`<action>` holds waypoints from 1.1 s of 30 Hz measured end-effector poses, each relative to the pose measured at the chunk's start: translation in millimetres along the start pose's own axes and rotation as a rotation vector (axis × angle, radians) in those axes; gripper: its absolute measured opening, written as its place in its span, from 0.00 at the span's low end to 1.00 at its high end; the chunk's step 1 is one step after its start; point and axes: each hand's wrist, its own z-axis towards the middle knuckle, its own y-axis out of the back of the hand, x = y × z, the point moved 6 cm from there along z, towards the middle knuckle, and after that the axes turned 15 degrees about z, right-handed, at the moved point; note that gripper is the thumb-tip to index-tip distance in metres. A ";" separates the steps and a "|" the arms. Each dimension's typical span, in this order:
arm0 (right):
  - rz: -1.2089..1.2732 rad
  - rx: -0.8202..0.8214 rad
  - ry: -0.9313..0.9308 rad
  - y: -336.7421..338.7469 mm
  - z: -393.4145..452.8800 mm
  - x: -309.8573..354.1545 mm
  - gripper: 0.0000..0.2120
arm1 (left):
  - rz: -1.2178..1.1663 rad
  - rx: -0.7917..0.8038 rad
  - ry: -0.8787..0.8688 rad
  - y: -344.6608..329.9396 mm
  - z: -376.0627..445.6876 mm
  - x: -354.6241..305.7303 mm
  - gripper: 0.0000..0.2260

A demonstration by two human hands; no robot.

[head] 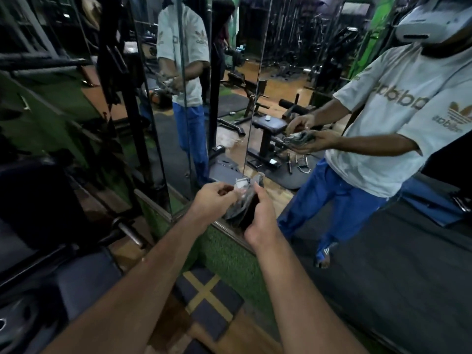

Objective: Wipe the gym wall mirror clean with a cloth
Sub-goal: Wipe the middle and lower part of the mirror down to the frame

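Grey and dark, the bunched cloth (244, 203) sits between both hands in front of the wall mirror (293, 85), low in the middle of the view. Its long axis runs from about 7 o'clock up to 1 o'clock, with the crumpled upper end and a small white patch pointing toward the glass and the darker lower end toward the person's body.

At 9 o'clock from the cloth, the left hand (213, 196) has its fingers curled together, fingertips pinching the cloth's upper left edge. At 4 o'clock from the cloth, the right hand (263, 218) wraps its right side, thumb lying along the top and fingers curled round beneath, so most of the fabric lies against that palm. The cloth is held clear of the glass, just above the mirror's lower frame.

Within the mirror, at 2 o'clock, the reflection shows a person in a white shirt and blue trousers holding the same bundle in both hands. A weight bench (268, 129) shows in the reflection at 12 o'clock. Green turf (229, 256) and a dark mat with a yellow cross (207, 300) lie on the floor below the forearms.
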 end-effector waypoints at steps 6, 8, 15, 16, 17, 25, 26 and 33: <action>-0.046 -0.048 0.007 -9.8 33.2 -27.0 0.25 | -0.152 0.129 0.102 7.2 17.1 19.7 0.10; -0.070 -0.042 0.021 -13.8 45.1 -39.4 0.26 | -0.258 0.091 0.203 17.6 28.2 35.1 0.07; -0.327 0.059 0.169 -42.1 74.3 -75.6 0.39 | -0.523 0.141 0.350 54.2 66.5 70.9 0.07; -0.343 0.075 0.173 -47.7 77.7 -80.9 0.36 | -0.518 0.148 0.347 61.5 72.2 76.4 0.08; -0.351 0.083 0.172 -52.8 80.2 -85.8 0.30 | -0.519 0.155 0.344 67.0 78.1 81.1 0.08; -0.184 -0.194 0.144 -60.7 97.7 -117.8 0.16 | -0.589 0.163 0.435 99.5 107.8 118.0 0.08; -0.150 -0.236 0.153 -60.0 96.5 -116.6 0.14 | -0.621 0.147 0.462 103.8 109.5 121.5 0.06; -0.285 -0.289 0.206 -60.7 96.2 -102.4 0.14 | -0.553 0.317 0.519 115.7 116.5 141.6 0.09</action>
